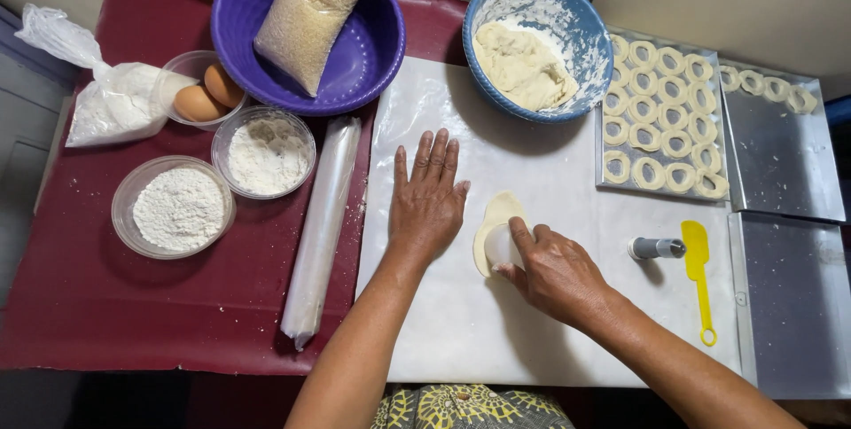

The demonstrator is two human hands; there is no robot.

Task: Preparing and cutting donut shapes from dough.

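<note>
A small flattened piece of pale dough (498,213) lies on a white plastic sheet (550,305) in the middle of the table. My right hand (554,271) grips a round clear cutter (502,245) and presses it down on the dough's lower part. My left hand (427,198) rests flat on the sheet just left of the dough, fingers spread, holding nothing. A blue bowl (567,17) with a lump of dough stands behind.
A metal tray (660,114) holds several dough rings; two more trays (780,163) lie at the right. A yellow spatula (698,274) and a small grey cylinder (656,248) lie on the sheet. Left: a wrapped rolling pin (321,225), flour bowls (175,207), eggs (206,97), a purple bowl (363,57).
</note>
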